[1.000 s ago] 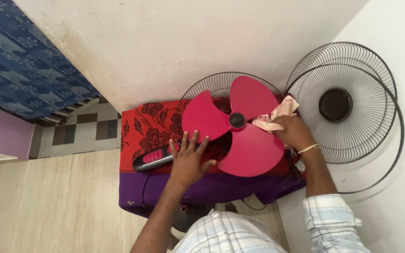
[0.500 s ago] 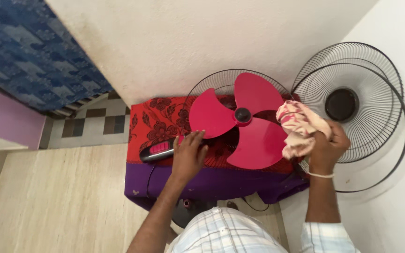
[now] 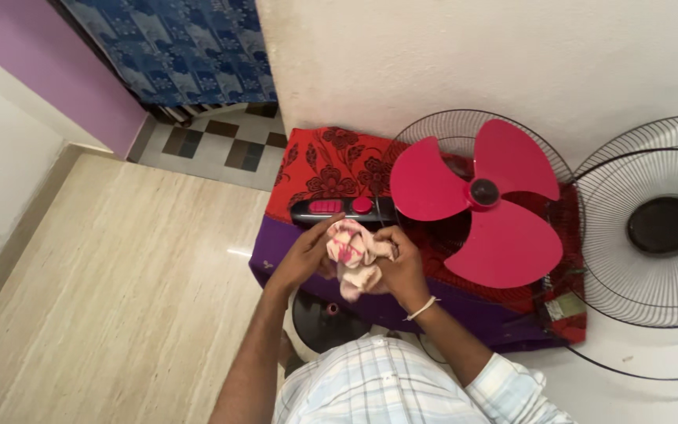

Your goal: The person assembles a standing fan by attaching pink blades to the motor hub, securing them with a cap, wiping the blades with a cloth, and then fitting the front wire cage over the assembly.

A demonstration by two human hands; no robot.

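In the head view, a crumpled pink-and-cream cloth (image 3: pixel 354 259) is gripped between the left hand (image 3: pixel 305 255) and the right hand (image 3: pixel 402 265), both closed on it. The cloth is held just left of the red fan blade (image 3: pixel 480 200), near the black fan control stem (image 3: pixel 343 209). A detached wire grille (image 3: pixel 653 235) is seen right of the blade.

**Around the fan: what else is in view**

A pink three-blade fan propeller (image 3: pixel 484 206) lies over a rear wire guard (image 3: pixel 441 129) on a red floral cloth with a purple border (image 3: pixel 331 161). A black control bar with pink buttons (image 3: pixel 343 208) rests on that cloth. A loose front wire grille (image 3: pixel 653 259) leans by the white wall (image 3: pixel 433 55). A blue patterned curtain (image 3: pixel 182 43) hangs above checkered tiles (image 3: pixel 221 145) and a beige floor (image 3: pixel 119 290).
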